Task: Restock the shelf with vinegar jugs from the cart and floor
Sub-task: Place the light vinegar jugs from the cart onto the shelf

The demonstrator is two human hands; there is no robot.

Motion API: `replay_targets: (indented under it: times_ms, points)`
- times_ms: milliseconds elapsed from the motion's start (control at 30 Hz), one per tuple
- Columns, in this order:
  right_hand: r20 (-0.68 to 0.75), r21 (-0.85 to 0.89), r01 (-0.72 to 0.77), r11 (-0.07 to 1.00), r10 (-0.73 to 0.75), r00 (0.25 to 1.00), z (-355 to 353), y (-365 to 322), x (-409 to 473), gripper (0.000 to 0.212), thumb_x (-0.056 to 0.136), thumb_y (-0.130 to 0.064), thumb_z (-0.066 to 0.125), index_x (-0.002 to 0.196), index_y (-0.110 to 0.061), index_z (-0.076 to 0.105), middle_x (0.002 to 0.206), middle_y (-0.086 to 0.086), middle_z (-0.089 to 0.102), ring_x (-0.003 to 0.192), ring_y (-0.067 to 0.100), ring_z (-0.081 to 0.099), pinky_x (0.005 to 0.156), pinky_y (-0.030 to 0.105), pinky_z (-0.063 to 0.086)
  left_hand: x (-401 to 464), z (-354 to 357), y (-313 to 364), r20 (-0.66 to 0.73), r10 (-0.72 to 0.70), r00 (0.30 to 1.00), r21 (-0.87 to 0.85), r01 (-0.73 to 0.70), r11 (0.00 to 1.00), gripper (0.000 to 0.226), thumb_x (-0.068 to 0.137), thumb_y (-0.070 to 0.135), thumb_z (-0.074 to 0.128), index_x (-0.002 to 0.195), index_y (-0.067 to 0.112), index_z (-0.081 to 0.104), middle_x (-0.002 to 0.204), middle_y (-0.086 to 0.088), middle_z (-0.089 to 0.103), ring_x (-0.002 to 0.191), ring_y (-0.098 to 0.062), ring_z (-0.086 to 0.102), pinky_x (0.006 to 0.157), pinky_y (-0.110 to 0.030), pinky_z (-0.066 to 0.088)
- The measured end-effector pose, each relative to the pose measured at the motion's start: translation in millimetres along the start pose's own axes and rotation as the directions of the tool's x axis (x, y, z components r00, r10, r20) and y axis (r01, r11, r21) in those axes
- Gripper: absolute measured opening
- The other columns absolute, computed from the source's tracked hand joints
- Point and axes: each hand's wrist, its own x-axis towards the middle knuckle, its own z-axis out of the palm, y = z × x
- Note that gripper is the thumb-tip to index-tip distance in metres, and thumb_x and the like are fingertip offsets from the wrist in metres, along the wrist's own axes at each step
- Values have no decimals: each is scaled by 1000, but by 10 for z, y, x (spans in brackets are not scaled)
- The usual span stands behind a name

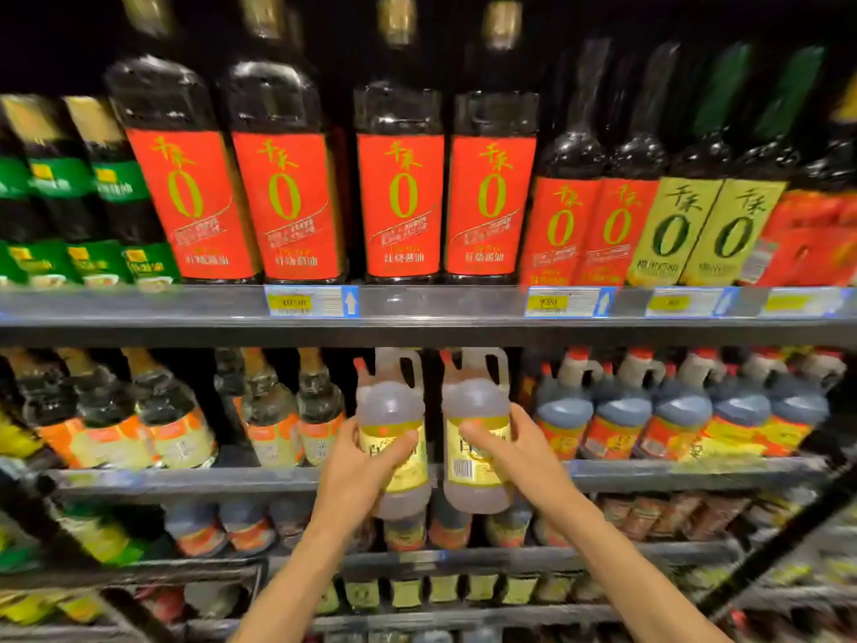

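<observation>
Two translucent plastic vinegar jugs with pale amber liquid, yellow labels, moulded handles and red caps, held upright side by side at the front edge of the middle grey metal shelf (195, 480), in the gap between neighbouring stock. Left jug (393, 410): gripped by the left hand (366, 461), fingers wrapped round the label, thumb across the front; the jug's base hangs below the shelf lip. Right jug (475, 406): gripped by the right hand (510, 450) from its right side, thumb on the label, barcode showing beneath. The two jugs stand just beside each other; contact cannot be told. To the left on the same shelf: dark glass bottles with orange and cream labels (273, 420). To the right: a row of dark-filled handled jugs with red caps and red-yellow labels (617, 420). Shelf above: tall dark bottles with red labels bearing a large "0" (399, 201), green-labelled bottles (111, 201) far left, yellow-green-labelled bottles (695, 225) at right. Price tags (310, 301) along the upper shelf rail. Lower shelves blurred.
</observation>
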Motion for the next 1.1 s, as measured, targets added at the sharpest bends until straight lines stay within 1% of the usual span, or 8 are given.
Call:
replay_targets:
  times_ms: [200,300,400,533,633,767,900,1100]
  points:
    - [-103,-24,12,1000,-14,995,83,-174,505,21,83,-29,86,95,-27,68,83,-13,75,80,6,72,66,15,54,489,159,293,-104,-30,994,117,42,992,42,72,48,87,77,24,53,78,5,65,77,-19,65,75,-42,54]
    - [-152,-13,91,996,-92,984,175,21,773,45,75,-11,90,113,-23,69,99,-11,77,96,11,74,78,21,56,645,235,313,-105,-34,994,150,50,987,42,73,29,88,66,22,47,77,-7,65,83,-29,66,82,-50,57]
    - [-180,-61,134,989,-143,973,235,218,921,72,71,-1,87,135,-16,57,116,-10,71,104,0,69,82,12,52,783,288,166,-94,21,995,179,-4,984,53,60,36,84,101,13,62,105,-13,72,101,-34,68,85,-42,56]
    - [-146,-95,128,987,-141,979,259,462,984,80,79,-5,85,148,-16,47,131,-5,65,123,12,61,93,12,50,834,325,-110,-34,105,994,140,-99,985,93,73,23,89,147,16,35,115,4,61,105,-18,61,74,-16,47]
    - [-137,-135,139,981,-157,978,256,574,1016,84,83,-11,82,154,-17,37,145,0,57,134,13,54,112,35,46,901,336,-226,-13,137,990,177,-133,975,87,82,24,84,149,8,31,112,1,62,97,-14,59,57,-4,43]
    - [-159,-225,141,964,-179,971,335,623,1052,105,75,-21,88,157,-5,24,141,2,42,127,14,46,100,17,39,979,374,-357,-40,157,987,357,-132,925,97,75,39,88,146,0,35,108,-5,64,99,-24,63,63,-23,40]
    - [-215,-331,153,931,-232,949,425,786,1165,112,61,-51,86,147,-2,35,139,16,52,128,30,53,106,38,46,1029,433,-490,-70,196,978,488,-138,862,65,74,40,89,110,1,52,104,-21,69,97,-38,66,72,-44,51]
    - [-279,-176,140,974,-186,942,489,857,1449,88,66,-16,95,134,-2,41,128,9,61,114,18,63,91,23,54,1284,577,-571,-129,248,960,364,-187,912,80,76,23,86,137,-2,41,124,-20,62,113,-38,61,89,-39,50]
